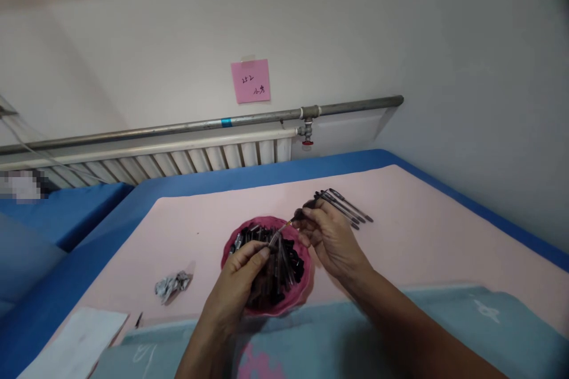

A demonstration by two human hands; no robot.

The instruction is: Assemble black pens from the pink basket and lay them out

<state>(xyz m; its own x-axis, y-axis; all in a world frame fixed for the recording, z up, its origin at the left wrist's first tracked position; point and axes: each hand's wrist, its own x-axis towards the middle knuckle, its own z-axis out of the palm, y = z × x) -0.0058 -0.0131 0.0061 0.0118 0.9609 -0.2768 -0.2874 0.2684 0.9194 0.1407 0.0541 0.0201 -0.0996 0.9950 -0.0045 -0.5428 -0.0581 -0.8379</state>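
Observation:
Over a pink basket [303, 296], my two hands meet on a thin pen [281, 230]. My left hand [242, 275] pinches the clear barrel end between thumb and fingers. The fingers of my right hand [329, 240] are closed around a dark part at the other end, and a small yellowish bit shows between the two. Whether the parts are joined is too small to tell. Clear pen barrels [284, 263] and black pen parts [293, 260] fill the basket. Just beyond my right hand, several assembled-looking pens [351, 207] lie side by side.
A pink sheet [186, 219] covers the blue-edged table [267, 170]. On the left lie crumpled paper [173, 285], a small dark stick-like piece [139, 320] and a white sheet [75, 343]. Teal cloth [462, 308] runs along the front. A radiator [213, 157] and pipe [186, 128] line the wall.

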